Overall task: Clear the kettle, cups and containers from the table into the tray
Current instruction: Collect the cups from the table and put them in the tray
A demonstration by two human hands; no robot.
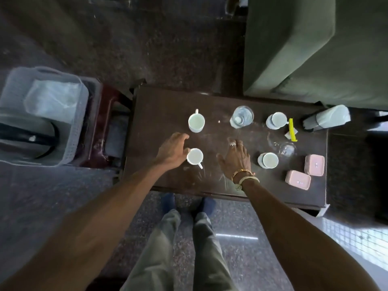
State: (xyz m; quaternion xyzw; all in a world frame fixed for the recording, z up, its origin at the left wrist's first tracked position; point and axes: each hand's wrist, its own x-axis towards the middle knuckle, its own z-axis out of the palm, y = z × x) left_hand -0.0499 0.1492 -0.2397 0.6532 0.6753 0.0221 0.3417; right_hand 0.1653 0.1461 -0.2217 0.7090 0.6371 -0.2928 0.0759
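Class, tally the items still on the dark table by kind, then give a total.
White cups: 4
Pink containers: 2
Water bottle: 1
Clear glass: 1
Total: 8

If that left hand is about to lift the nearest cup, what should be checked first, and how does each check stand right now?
1. Left hand against the near cup: ok, fingers touch its rim side, not closed around it.
2. Cup upright: ok.
3. Cup contents: cannot tell, the inside looks pale.
4. Handle reachable: ok, it points toward the person, unobstructed.
5. Room in the grey tray: ok, the kettle fills the near part, the far part holds only a clear sheet.
6. Right hand out of the way: ok, flat on the table, holding nothing.
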